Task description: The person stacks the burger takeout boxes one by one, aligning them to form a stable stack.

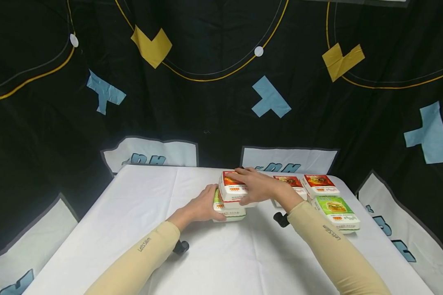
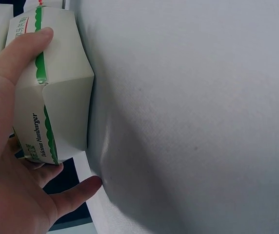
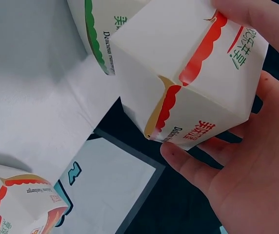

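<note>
My left hand (image 1: 201, 205) grips a white and green hamburger box (image 1: 230, 215) by its left side. In the left wrist view the thumb lies along the front of this green box (image 2: 64, 73) and other fingers are around its far side. My right hand (image 1: 258, 186) holds a white and red hamburger box (image 1: 233, 192) slightly tilted, over the green one. In the right wrist view the red box (image 3: 198, 97) sits between thumb and fingers, overlapping the green box (image 3: 98, 29); whether the two touch cannot be told.
To the right on the white table (image 1: 221, 262) stand a red hamburger box (image 1: 291, 181), partly behind my right arm, another red box (image 1: 320, 186) and a green box (image 1: 336, 213). A black curtain (image 1: 206, 119) hangs behind the table's far edge.
</note>
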A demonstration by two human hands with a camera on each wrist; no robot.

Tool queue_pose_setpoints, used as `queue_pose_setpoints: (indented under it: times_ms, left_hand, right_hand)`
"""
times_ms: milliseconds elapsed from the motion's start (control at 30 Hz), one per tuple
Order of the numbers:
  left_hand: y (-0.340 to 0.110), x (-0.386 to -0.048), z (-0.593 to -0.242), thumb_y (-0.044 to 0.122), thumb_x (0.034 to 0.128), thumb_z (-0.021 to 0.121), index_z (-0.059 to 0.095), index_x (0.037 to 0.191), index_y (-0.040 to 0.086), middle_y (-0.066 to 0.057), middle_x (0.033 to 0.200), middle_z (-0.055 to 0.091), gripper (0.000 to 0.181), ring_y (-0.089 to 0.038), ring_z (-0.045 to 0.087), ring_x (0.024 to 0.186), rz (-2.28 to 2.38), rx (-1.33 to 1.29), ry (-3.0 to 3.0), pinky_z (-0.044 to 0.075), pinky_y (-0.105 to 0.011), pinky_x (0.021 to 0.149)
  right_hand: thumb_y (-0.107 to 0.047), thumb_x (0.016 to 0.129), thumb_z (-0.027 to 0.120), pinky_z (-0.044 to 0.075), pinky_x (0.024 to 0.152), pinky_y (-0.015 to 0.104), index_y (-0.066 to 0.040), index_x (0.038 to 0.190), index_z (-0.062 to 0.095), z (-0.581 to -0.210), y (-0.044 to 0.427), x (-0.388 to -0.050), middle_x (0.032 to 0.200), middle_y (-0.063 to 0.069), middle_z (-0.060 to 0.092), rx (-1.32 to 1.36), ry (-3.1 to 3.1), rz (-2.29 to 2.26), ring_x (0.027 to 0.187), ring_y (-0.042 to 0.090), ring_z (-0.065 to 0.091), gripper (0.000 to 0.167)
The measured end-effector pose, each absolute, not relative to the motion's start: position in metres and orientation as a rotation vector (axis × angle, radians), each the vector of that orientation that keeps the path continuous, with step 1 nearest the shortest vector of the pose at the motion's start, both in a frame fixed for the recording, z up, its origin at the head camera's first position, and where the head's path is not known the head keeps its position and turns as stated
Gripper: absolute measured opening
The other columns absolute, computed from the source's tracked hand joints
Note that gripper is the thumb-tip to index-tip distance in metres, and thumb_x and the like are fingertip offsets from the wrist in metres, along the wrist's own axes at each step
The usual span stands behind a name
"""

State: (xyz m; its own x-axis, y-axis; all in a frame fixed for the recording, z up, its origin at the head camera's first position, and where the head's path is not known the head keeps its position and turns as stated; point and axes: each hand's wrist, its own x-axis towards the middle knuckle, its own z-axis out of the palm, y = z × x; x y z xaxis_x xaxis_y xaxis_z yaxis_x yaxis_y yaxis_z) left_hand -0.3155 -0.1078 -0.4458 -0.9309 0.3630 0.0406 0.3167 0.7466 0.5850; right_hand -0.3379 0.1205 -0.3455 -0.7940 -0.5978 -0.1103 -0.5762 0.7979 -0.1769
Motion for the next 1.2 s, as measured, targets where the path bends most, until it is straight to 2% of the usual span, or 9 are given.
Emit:
queue_pose_setpoints:
  times_ms: [333,633,900,1000,1200]
  left_hand:
    - [-0.11,-0.317,-0.448,0.048,0.069,0.09,0.024,0.153,0.017,-0.002,0.149,0.039,0.111,-0.016,0.048,0.126,0.992,0.541,2.84,0.047,-0.047,0.103]
    - [-0.111,-0.317,-0.449,0.047,0.0679,0.092,0.021,0.155,0.021,0.0,0.154,0.034,0.115,-0.016,0.042,0.135,1.026,0.574,2.809,0.043,-0.05,0.109]
    - [-0.113,-0.316,-0.448,0.047,0.0682,0.092,0.021,0.155,0.018,-0.001,0.152,0.035,0.116,-0.018,0.043,0.133,1.111,0.582,2.753,0.041,-0.05,0.11]
    - [-0.113,-0.317,-0.448,0.046,0.0697,0.091,0.022,0.154,0.019,0.002,0.147,0.038,0.112,-0.015,0.045,0.131,1.178,0.595,2.704,0.04,-0.048,0.111]
    - [-0.114,-0.323,-0.447,0.034,0.0757,0.089,0.029,0.15,0.021,0.004,0.144,0.045,0.096,-0.014,0.045,0.133,1.366,0.72,2.581,0.034,-0.045,0.117]
  right_hand:
    - [-0.043,0.079,0.083,0.049,0.1,0.052,-0.048,0.156,0.028,-0.346,0.117,-0.339,0.165,-0.002,0.027,-0.938,2.835,-0.188,0.141,0.028,0.031,0.095]
    - [-0.045,0.078,0.084,0.049,0.1,0.054,-0.048,0.156,0.028,-0.346,0.113,-0.339,0.165,-0.001,0.028,-0.951,2.839,-0.185,0.143,0.029,0.03,0.096]
    - [-0.045,0.078,0.083,0.049,0.1,0.052,-0.048,0.156,0.028,-0.347,0.11,-0.339,0.165,-0.001,0.028,-0.976,2.834,-0.181,0.143,0.029,0.03,0.095]
    - [-0.045,0.078,0.083,0.05,0.1,0.051,-0.048,0.156,0.028,-0.347,0.11,-0.339,0.165,-0.001,0.028,-0.967,2.833,-0.181,0.143,0.028,0.03,0.095]
    - [-0.043,0.078,0.084,0.051,0.098,0.049,-0.047,0.156,0.029,-0.347,0.109,-0.339,0.165,-0.002,0.028,-0.957,2.836,-0.191,0.142,0.027,0.031,0.095]
